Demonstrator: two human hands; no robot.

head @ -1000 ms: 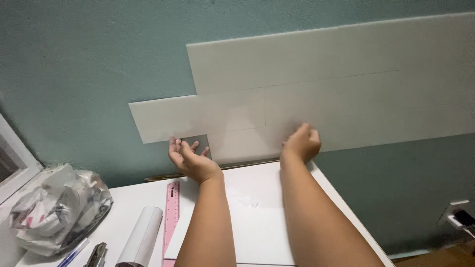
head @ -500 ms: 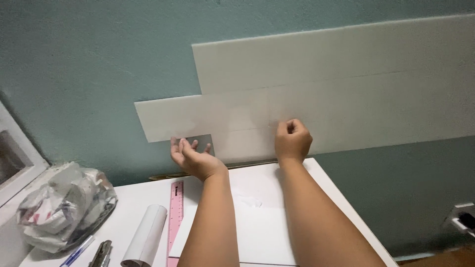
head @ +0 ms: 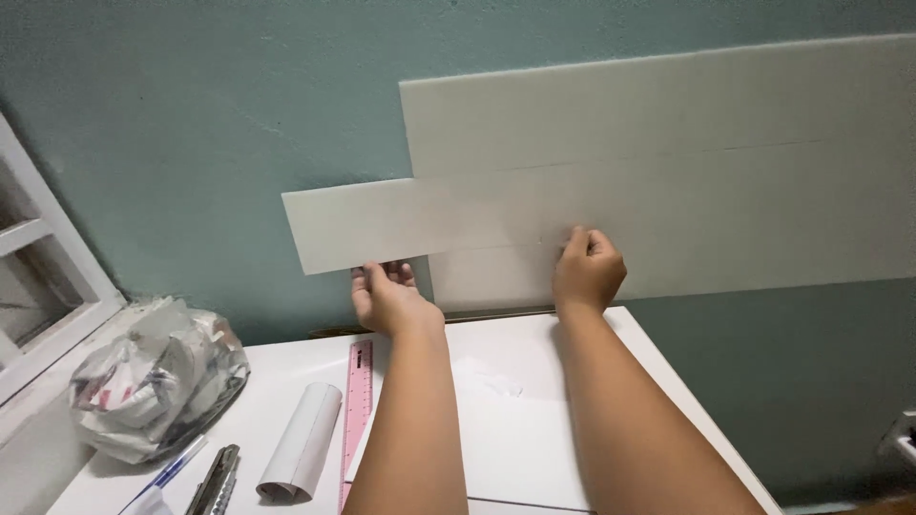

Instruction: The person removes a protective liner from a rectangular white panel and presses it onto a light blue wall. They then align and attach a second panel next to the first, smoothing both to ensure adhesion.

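The left hand (head: 389,298) is under the lower edge of a pale grey-white panel strip (head: 382,224) that lies flat on the teal wall (head: 191,124). Its fingers are bent upward and touch the bottom edge of the strip; the palm is turned up and holds nothing else. The right hand (head: 587,272) is at 3 o'clock from the left one, pressed against the lowest panel row (head: 725,243) with the fingers curled in, half closed; I cannot tell if it pinches something small.

The strip stands out to the 9 o'clock side of the other panels. Above it, toward 1 o'clock, a wider upper panel (head: 668,110) covers the wall to the right border of the view.

Below the hands is a white table (head: 658,381), and both forearms go over a white sheet (head: 515,420) on it. At 7 o'clock from the left hand a pink ruler (head: 355,410) lies almost upright in the view, and just beside it a rolled white paper (head: 303,448). Further to 8 o'clock there is a crumpled plastic bag (head: 157,381), with a utility knife (head: 216,482) and a pen (head: 172,472) near the bottom edge. A white window frame (head: 38,286) is at the left border.
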